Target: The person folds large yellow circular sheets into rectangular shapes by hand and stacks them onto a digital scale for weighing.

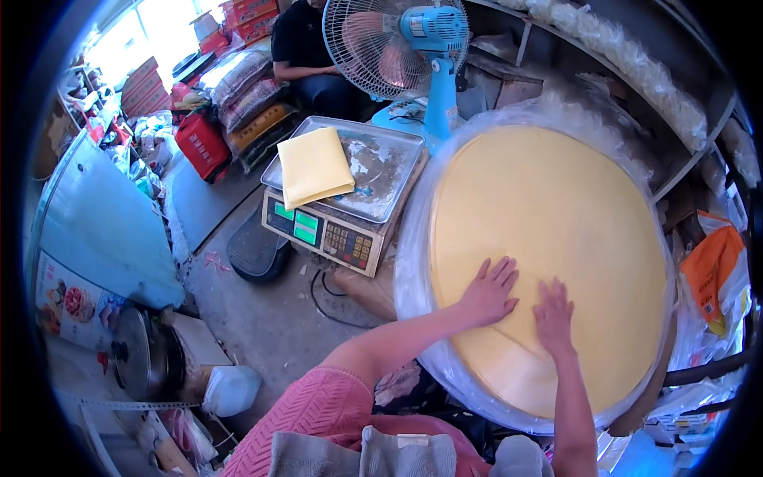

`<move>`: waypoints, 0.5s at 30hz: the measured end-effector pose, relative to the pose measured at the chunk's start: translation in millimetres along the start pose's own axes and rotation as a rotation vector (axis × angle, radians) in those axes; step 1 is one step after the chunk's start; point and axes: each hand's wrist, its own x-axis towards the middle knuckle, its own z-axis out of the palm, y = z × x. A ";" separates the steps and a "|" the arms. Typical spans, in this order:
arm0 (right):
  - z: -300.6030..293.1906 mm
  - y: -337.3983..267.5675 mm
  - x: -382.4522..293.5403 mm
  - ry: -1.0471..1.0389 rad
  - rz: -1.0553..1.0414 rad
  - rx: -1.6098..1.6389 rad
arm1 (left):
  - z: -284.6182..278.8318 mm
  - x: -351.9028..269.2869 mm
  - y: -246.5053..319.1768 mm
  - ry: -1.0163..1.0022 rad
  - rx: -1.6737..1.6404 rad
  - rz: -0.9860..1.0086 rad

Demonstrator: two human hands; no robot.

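Observation:
In front of me lies a broad stack of thin, round, pale-yellow sheets (560, 203), apparently a food product, lined around its edge with clear plastic film (412, 280). My left hand (490, 295) rests palm down on the top sheet, fingers spread. Just to its right, my right hand (554, 319) is also palm down over the sheet, its fingertips slightly blurred. Below and between the hands a crease crosses the surface, with a paler area towards the near edge. Neither hand grips anything visible. A folded yellow sheet (316, 164) sits on the metal pan (384, 179) of a digital scale (349, 241).
A blue electric fan (438, 89) stands behind the scale, close to a seated person (307, 59). Stacked sacks (244, 77) and a red bag (202, 143) are at far left. A lidded pot (137, 352) is lower left. Shelving (694, 158) borders the right.

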 end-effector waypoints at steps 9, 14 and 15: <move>-52.4 21.0 27.6 -0.103 0.200 0.116 | -10.2 -2.2 -10.6 0.018 -0.434 0.107; -138.0 -42.0 0.5 -0.019 0.000 0.664 | -59.6 -29.8 -49.6 0.374 -0.957 -0.341; -143.3 -52.5 1.9 -0.024 -0.003 0.667 | -76.3 -40.5 -57.3 0.280 -1.313 -0.602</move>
